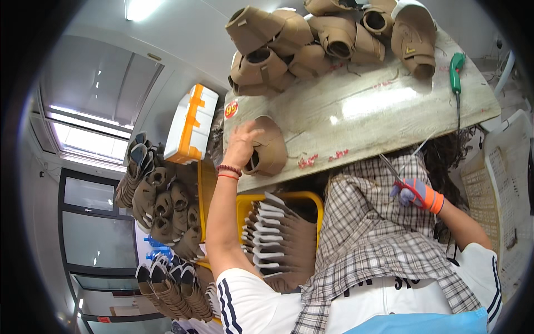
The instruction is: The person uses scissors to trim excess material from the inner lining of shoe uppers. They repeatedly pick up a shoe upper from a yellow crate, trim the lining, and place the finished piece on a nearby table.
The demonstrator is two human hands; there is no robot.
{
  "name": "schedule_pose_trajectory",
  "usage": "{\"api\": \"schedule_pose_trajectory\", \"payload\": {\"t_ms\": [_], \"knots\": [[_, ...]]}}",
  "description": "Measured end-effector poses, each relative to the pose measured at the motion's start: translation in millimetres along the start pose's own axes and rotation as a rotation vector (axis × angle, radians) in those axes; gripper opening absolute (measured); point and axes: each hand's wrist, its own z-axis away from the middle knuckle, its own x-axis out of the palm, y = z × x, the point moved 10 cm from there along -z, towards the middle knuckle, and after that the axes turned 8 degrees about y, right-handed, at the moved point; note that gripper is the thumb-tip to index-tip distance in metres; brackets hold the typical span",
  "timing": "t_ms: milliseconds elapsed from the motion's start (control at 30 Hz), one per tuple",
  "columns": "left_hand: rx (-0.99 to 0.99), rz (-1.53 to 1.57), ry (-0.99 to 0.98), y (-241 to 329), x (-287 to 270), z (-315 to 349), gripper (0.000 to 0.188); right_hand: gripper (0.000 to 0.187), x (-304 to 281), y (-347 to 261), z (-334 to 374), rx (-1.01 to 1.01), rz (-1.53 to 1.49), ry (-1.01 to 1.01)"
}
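Observation:
A tan shoe upper (pixel 271 146) lies at the table's near left corner, its round opening facing the near left. My bare left hand (pixel 243 142) rests against its left side, fingers apart and stretched over it, not closed round it. A beaded bracelet and a red cord circle that wrist. Over my lap, my right hand (pixel 414 195), in a grey and orange glove, is closed on a pair of scissors (pixel 391 167). Their metal blades point to the far left, and something red shows at the grip. The fingers partly hide the handles.
Tan shoe uppers (pixel 300 42) are heaped along the table's (pixel 311 117) far side. A green corded hand tool (pixel 456 72) lies at the right. Left of my lap, a yellow crate (pixel 319 209) holds stacked tan pieces. A white-and-orange box (pixel 192 125) stands beyond the table's left edge.

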Motion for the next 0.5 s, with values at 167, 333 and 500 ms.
{"api": "schedule_pose_trajectory", "payload": {"t_ms": [167,333,500], "knots": [[-0.150,0.064,0.800,-28.8,-113.9,-112.2,0.047,0.031,-7.6,1.4,3.9,-0.030,0.078,-0.001],[-0.500,-0.037,0.476,-72.4,-114.5,-233.7,0.072,0.025,-13.9,12.1,-5.5,0.018,-0.026,0.013],[-0.461,0.437,0.912,-114.0,-182.6,-180.0,0.017,0.023,-1.2,2.4,0.6,0.033,-0.044,0.067]]}}
